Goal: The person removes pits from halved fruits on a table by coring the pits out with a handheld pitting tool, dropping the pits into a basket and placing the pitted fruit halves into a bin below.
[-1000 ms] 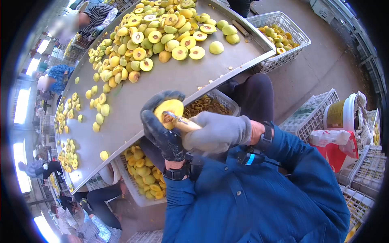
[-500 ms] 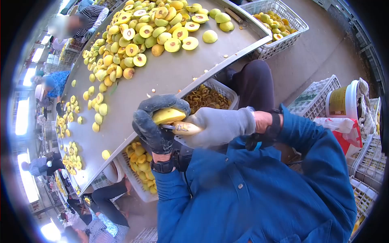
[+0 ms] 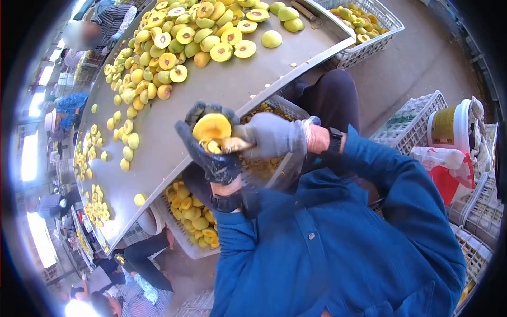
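My left hand [image 3: 219,165], in a dark coated glove, is closed around a yellow peach half [image 3: 212,127] with its hollowed cut face turned up. A cut-out piece of the core [image 3: 213,147] lies at its lower edge, in the palm. My right hand [image 3: 277,136], in a grey glove, grips a pitting tool by its pale handle [image 3: 237,144]. The tool's tip is at the fruit and mostly hidden. Both hands are above the near edge of a metal table [image 3: 211,84]. Just beneath them, a crate holds brown-yellow pits and scraps [image 3: 266,165].
Many peach halves [image 3: 169,61] are heaped on the table. A crate of hollowed halves [image 3: 193,216] stands below its edge, and another crate [image 3: 369,47] is beyond the far corner. A white bucket [image 3: 449,127] and stacked crates are at right. Other people work along the left.
Both hands have shifted slightly up, and my right hand also moved left. The peach half has turned so its hollow shows, with the core piece now loose beside it.
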